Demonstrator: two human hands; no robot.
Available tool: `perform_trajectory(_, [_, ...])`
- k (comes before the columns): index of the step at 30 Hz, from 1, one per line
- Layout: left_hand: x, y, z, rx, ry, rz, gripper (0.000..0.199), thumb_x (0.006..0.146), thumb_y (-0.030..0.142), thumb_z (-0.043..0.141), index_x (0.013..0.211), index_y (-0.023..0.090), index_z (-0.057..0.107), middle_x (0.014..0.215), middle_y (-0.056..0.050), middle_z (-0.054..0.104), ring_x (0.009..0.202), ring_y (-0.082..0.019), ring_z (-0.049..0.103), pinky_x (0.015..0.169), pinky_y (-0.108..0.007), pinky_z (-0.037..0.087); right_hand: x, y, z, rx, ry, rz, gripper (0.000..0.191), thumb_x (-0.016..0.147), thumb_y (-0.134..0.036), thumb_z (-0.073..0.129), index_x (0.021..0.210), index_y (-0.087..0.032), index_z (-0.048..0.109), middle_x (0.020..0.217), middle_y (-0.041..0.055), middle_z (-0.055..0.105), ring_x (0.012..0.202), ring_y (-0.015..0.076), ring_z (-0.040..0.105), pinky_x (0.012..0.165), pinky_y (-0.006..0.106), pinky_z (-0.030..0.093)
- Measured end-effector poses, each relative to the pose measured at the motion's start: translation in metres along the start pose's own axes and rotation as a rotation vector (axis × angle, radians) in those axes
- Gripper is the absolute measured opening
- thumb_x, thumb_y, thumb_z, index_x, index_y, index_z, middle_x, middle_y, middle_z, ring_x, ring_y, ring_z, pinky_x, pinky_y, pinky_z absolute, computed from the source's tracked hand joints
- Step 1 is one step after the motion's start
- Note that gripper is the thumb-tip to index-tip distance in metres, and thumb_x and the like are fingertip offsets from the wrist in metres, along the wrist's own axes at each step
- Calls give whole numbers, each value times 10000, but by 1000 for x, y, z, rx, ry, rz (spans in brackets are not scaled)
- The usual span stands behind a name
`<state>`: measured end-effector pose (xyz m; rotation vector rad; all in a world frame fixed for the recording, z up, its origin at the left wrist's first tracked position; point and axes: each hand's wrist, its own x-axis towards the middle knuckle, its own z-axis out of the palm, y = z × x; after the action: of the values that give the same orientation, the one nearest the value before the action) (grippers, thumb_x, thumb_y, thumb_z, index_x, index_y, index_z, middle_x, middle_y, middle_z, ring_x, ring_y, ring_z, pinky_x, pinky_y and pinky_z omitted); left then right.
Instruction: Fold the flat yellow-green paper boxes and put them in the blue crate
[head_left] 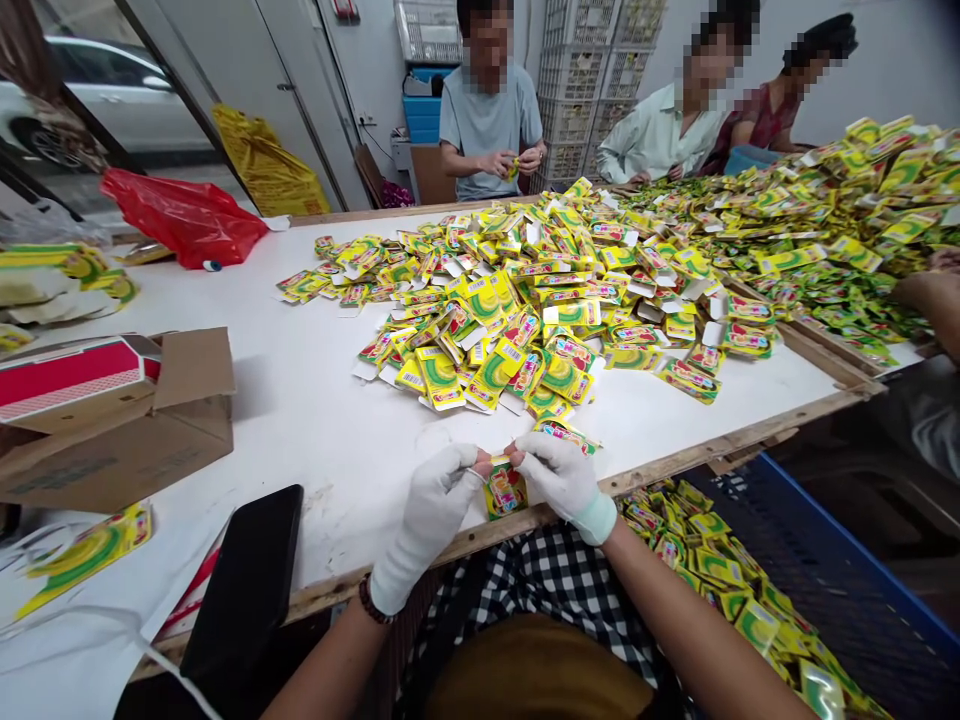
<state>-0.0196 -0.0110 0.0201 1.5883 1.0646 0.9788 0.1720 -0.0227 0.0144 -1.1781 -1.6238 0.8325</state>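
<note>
Both of my hands wear white gloves with bare fingertips. Between them, at the table's near edge, is a small yellow and green printed carton (pixel 505 490). My left hand (pixel 444 500) pinches its upper left corner, and my right hand (pixel 559 478) pinches the upper right. The carton hangs upright with its colourful lettering facing me. Just beyond my right hand another carton (pixel 562 434) lies on the white tabletop. A large heap of the same cartons (pixel 480 340) spreads over the middle of the table, many with white end flaps sticking out.
A blue crate (pixel 847 560) full of cartons stands below the table at right. At left lie a black phone (pixel 247 570), a cardboard box (pixel 180 420) and a red plastic bag (pixel 187 215). Three people sit across the table; another person's arm (pixel 930 300) reaches in at right.
</note>
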Motion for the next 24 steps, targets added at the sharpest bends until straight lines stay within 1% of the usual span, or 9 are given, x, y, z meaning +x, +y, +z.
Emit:
perform_trajectory(4, [5,7,-1,-64,2,-106,209,830,333,641,915,145,672,878,-45,708,811,-160,667,739,-277,570,6,-9,-1,3,-42,60,176,887,-310,561,816,-189,668,688,5,645,623,138,584,580,241,471])
perform_trajectory(6, [7,8,-2,-59,9,-107,193,828,317,642,911,146,677,889,-46,715,817,-162,670,739,-278,572,8,-11,-2,-5,-47,70,162,876,-305,574,800,-187,657,669,-3,633,607,132,576,567,233,476])
perform_trajectory(8, [6,7,-4,-21,-4,-72,173,851,300,614,898,148,682,885,-48,716,820,-160,667,745,-277,568,9,-9,-5,-35,-53,23,167,879,-292,570,773,-188,646,671,2,629,623,134,580,588,239,490])
perform_trajectory(10, [1,5,-6,57,-37,19,163,881,274,577,902,155,687,887,-51,713,843,-159,660,773,-279,557,6,-4,-9,-63,-76,-93,167,895,-271,555,785,-191,651,737,24,649,689,147,605,651,261,514])
perform_trajectory(14, [-11,1,-10,298,-90,316,170,893,190,548,1000,190,679,953,-69,695,884,-160,645,788,-280,535,-5,5,-21,-131,-107,-356,143,920,-247,542,960,-219,675,962,79,672,862,175,644,757,305,545])
perform_trajectory(17, [-13,4,-10,475,-135,470,173,877,170,552,992,195,679,981,-89,680,888,-177,636,770,-296,531,-11,6,-22,-235,-131,-421,164,921,-225,533,1021,-224,663,978,88,666,852,172,641,736,294,545])
perform_trajectory(19, [-6,8,-10,524,-176,521,160,883,196,539,939,195,689,1005,-97,677,922,-192,634,805,-319,528,-11,4,-18,-266,-144,-415,171,920,-197,506,979,-217,666,946,86,665,825,169,631,718,288,538])
perform_trajectory(21, [8,12,-8,513,-177,493,217,912,224,480,946,194,692,1047,-100,674,970,-203,629,850,-342,524,-12,5,-16,-217,-96,-347,156,910,-201,512,917,-211,667,913,79,663,821,173,627,733,300,535])
perform_trajectory(24, [37,13,1,476,-78,376,288,930,220,408,1070,183,657,1056,-91,674,984,-203,624,883,-363,521,-21,14,-25,38,165,-63,109,873,-313,609,917,-225,654,886,55,670,824,191,635,763,337,543])
